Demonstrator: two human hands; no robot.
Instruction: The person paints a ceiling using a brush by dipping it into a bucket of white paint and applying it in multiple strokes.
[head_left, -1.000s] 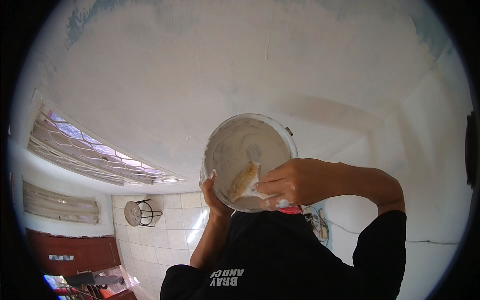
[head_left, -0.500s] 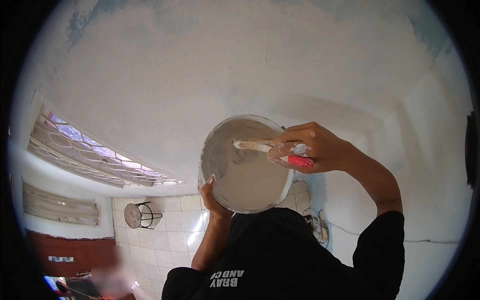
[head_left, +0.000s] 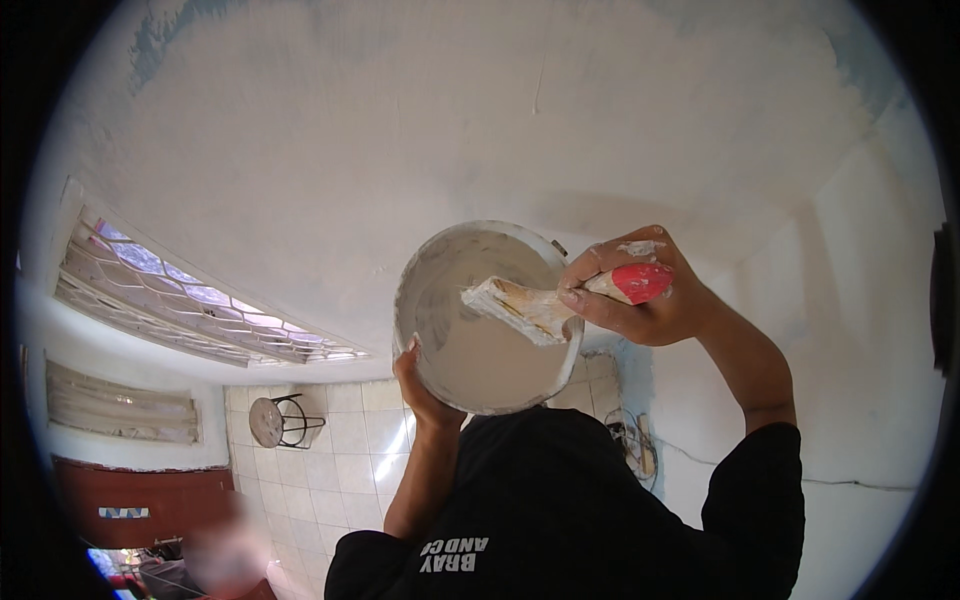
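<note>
My left hand [head_left: 427, 388] grips the near left rim of a round bucket [head_left: 402, 335], its thumb over the edge and its other fingers hidden beneath. Pale, creamy paint [head_left: 500, 365] lies inside the bucket, with grey streaks on the inner wall. A wide paintbrush [head_left: 520, 305] with a red-tipped handle is held in my right hand [head_left: 635, 285], its fingers closed round the handle. The paint-coated bristles are over the bucket's opening, and white smears mark my knuckles.
Ahead spreads a whitish wall [head_left: 450, 130] with bluish patches at its upper corners. A grilled window [head_left: 200, 290] is at left. Below it, a round stool [head_left: 267, 422] stands on the tiled floor [head_left: 340, 455]. Cables [head_left: 630, 440] lie at the wall's foot on the right. A blurred person [head_left: 225, 555] is at lower left.
My right hand has turned the paintbrush, so its broad side and more of the red handle now show. The hand has moved slightly right; the bucket has shifted slightly up and left.
</note>
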